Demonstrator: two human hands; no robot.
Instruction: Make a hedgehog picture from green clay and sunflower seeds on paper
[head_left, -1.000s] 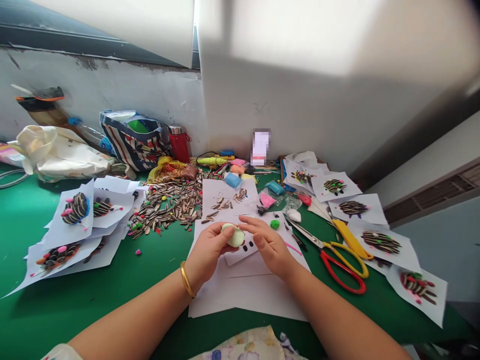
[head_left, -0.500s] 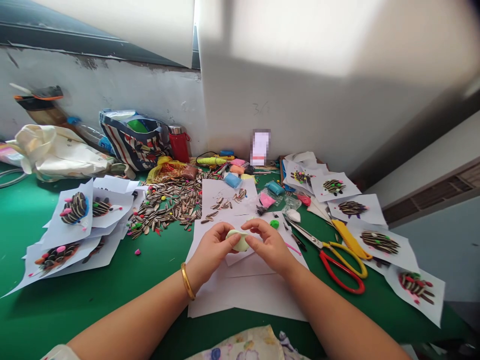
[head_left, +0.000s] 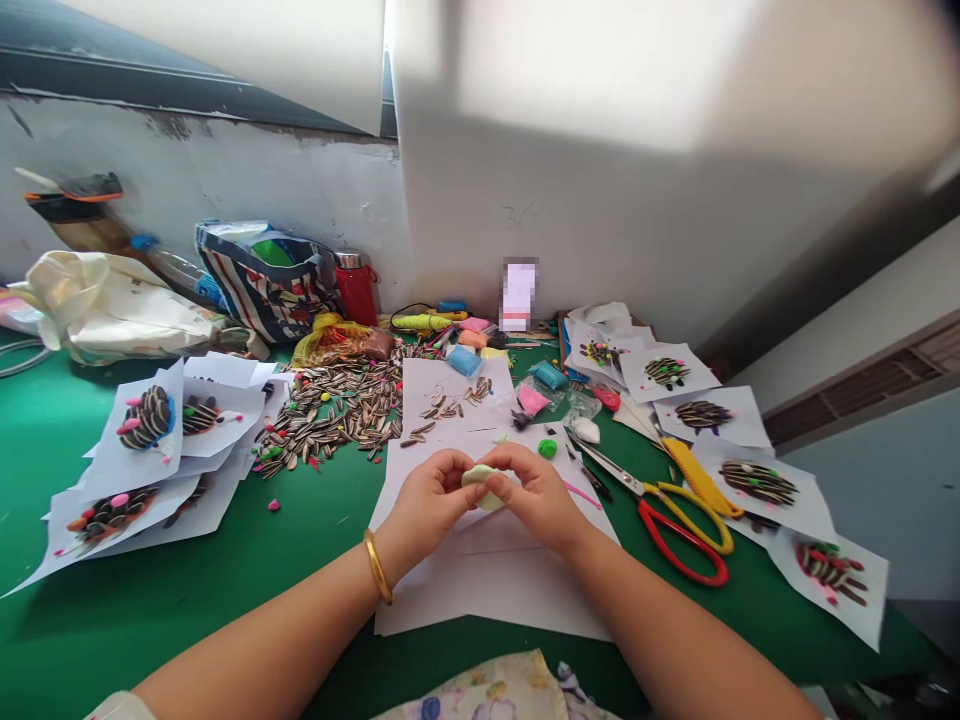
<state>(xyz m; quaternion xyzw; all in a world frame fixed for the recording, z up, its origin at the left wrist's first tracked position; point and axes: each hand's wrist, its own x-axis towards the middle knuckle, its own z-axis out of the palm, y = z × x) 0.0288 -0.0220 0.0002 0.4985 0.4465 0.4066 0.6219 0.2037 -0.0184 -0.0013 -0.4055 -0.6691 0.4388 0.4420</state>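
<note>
My left hand [head_left: 427, 500] and my right hand [head_left: 534, 493] meet over a stack of white paper sheets [head_left: 495, 580] on the green table [head_left: 187, 590]. Between their pinched fingertips sits a pale yellow-green lump of clay [head_left: 480, 482], flattened and partly hidden by my thumbs. A gold bangle [head_left: 377, 566] circles my left wrist. A small bright green clay ball [head_left: 548, 448] lies on the paper just beyond my right hand.
A heap of sunflower seeds [head_left: 337, 410] lies behind my hands. Finished seed pictures on paper lie left [head_left: 146, 425] and right [head_left: 761, 482]. Red and yellow scissors [head_left: 679, 525] rest to the right. Coloured clay packets [head_left: 465, 360], a red flask [head_left: 357, 286] and a striped bag [head_left: 262, 275] line the wall.
The clay was a rounder lump in my left hand with the right hand beside it. Both hands have closed in on it and pressed it flatter.
</note>
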